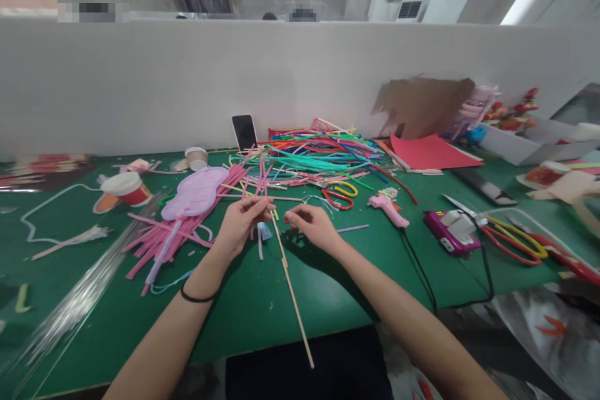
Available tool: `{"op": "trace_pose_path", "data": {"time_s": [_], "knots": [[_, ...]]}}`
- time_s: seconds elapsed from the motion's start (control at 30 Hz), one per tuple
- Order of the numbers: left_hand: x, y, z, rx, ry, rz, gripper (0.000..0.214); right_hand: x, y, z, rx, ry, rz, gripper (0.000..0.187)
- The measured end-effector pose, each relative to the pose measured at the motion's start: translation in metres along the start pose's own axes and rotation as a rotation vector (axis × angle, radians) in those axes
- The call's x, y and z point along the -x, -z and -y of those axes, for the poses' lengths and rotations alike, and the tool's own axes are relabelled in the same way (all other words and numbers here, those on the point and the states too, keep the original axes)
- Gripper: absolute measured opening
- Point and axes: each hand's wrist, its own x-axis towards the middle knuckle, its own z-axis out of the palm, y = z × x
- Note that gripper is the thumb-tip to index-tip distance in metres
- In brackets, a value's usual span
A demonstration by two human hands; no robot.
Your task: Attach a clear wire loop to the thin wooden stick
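Note:
My left hand [248,217] is closed in a pinch on the upper end of a thin pale stick [296,305]. The stick slants down toward me past the table's front edge, with a small step or joint partway along it. Just to its right, my right hand [315,225] has its thumb and fingertips pinched together, apart from the stick. Anything between those fingertips is too small to make out. A light blue tassel [265,231] lies beneath the hands. Beside my left forearm rests a lilac fan-shaped piece [194,192] with a wrapped handle, on pink strips [162,244].
A heap of coloured pipe cleaners [323,153] lies behind my hands, near a phone [244,131]. Rightward are a pink glue gun [390,208], a purple power strip [450,237] and scissors [513,240]. A paper cup [126,189] and clear strips [89,290] are left.

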Motion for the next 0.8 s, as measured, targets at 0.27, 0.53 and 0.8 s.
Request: {"op": "trace_pose_path", "data": {"time_s": [0.27,0.53,0.8], "knots": [[-0.006,0.009,-0.005,0.243,0.021,-0.053,0.035,0.013,-0.008,0.002,0.552,0.323,0.250,0.038],[-0.008,0.010,-0.006,0.303,0.049,-0.046,0.025,0.010,0.002,-0.005,0.725,0.391,0.219,0.029],[-0.005,0.009,-0.004,0.304,0.068,0.001,0.030,0.011,0.006,0.000,0.655,0.336,0.224,0.018]]}}
